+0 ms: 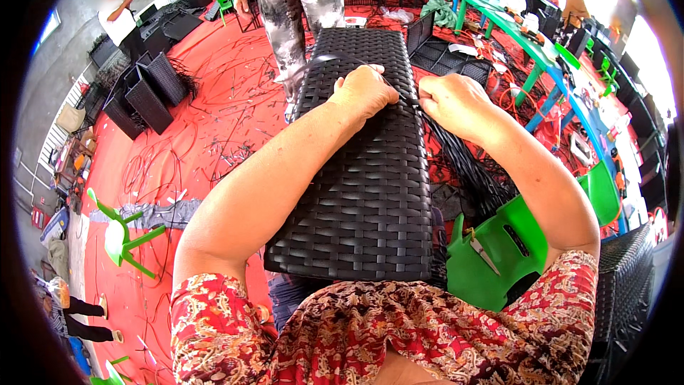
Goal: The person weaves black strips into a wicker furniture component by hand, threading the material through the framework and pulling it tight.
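A long black woven panel lies across my lap and stretches away from me. My left hand is closed on top of its far half, fingers pinching a thin black weaving strip. A loose length of that strip arcs out past the panel's left edge. Just beyond the right edge, my right hand is closed too, its thumb and fingers pinched at the strip by the rim. The fingertips partly hide what they grip. Below this hand hangs a bundle of loose black strands.
Scissors rest on a green chair at my right. A person stands just past the panel's far end. A long green-legged table runs along the right. Strip scraps litter the red floor covering; a small green chair lies left.
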`<state>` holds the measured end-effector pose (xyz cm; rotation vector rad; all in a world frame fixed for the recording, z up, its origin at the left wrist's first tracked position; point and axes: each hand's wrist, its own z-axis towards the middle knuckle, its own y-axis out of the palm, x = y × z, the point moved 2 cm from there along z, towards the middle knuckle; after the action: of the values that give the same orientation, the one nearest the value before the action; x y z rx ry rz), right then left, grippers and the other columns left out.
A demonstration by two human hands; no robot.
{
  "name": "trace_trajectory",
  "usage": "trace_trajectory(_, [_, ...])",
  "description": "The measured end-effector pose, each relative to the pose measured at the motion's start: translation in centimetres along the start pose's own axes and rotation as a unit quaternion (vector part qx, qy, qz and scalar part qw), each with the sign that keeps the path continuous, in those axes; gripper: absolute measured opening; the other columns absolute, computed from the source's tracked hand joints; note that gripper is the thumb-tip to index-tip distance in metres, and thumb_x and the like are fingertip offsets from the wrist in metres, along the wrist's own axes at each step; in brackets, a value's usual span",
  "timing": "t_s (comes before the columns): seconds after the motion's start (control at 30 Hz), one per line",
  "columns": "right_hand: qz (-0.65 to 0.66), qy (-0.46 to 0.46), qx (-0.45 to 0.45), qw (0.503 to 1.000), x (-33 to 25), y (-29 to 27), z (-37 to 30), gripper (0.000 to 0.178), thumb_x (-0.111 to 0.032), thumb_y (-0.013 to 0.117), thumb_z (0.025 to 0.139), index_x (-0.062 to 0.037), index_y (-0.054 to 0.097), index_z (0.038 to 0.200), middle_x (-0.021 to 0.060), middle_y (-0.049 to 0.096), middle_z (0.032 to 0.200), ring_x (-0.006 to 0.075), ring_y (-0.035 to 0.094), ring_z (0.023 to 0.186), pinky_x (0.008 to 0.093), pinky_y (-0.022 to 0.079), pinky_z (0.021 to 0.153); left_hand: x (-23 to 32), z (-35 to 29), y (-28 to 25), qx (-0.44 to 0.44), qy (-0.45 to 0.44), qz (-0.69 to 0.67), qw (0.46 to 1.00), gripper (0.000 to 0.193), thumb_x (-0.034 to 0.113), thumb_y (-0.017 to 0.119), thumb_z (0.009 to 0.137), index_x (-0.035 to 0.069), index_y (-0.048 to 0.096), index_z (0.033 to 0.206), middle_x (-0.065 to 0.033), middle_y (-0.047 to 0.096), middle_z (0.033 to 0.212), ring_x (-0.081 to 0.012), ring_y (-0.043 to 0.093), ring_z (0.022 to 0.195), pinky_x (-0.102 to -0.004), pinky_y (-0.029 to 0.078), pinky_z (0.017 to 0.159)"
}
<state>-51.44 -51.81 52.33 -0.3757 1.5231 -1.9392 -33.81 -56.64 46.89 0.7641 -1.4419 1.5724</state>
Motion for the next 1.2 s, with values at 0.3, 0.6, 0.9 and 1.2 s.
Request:
trace_trajectory(0.3, [0.194,0.035,-0.103,0.975,0.5,1.6,1.1,0.015,-0.011,0.053,0.086,0.0016,0.053,0.077,0.0066,0.055,0.063,0.0127,0.055,0.060,0.0301,0.046,0.058,2.7,-2.2,-1.5,-0.045,0.033,0.154,0.987,0.015,0.011,0.067,0.066,-0.002,0.062,0.062,-0.0265,0.056,0.115,-0.0294,0.045,0.119,-0.0299,0.037,0.093])
trace_trajectory(0.6, [0.047,-0.044,-0.004,0.998,2.1,1.5,-0.1,0.015,-0.019,0.051,0.084,-0.0043,0.052,0.085,0.0218,0.057,0.074,0.0415,0.057,0.075,0.0476,0.044,0.064,1.8,0.0,0.6,-0.033,0.255,0.315,0.913,0.009,0.013,0.065,0.065,0.008,0.068,0.072,-0.0155,0.063,0.075,-0.0261,0.061,0.091,-0.0380,0.043,0.092])
trace_trajectory(0.9, [-0.001,-0.055,0.032,0.998,0.0,0.7,0.8,0.013,-0.007,0.059,0.077,0.0027,0.049,0.074,0.0250,0.054,0.070,0.0433,0.054,0.069,0.0452,0.042,0.060,5.1,0.4,-0.1,-0.128,-0.025,0.426,0.895,0.038,0.027,0.063,0.072,0.007,0.065,0.104,-0.0152,0.061,0.113,-0.0283,0.056,0.110,-0.0429,0.041,0.093])
trace_trajectory(1.2, [0.042,-0.052,-0.068,0.995,-0.5,1.7,3.7,0.009,-0.002,0.053,0.071,0.0061,0.051,0.069,0.0230,0.054,0.064,0.0319,0.054,0.057,0.0384,0.043,0.056,1.0,1.1,0.4,-0.199,0.017,0.456,0.867,0.057,0.044,0.039,0.088,0.013,0.038,0.136,-0.0097,0.032,0.143,-0.0259,0.027,0.133,-0.0595,0.010,0.104])
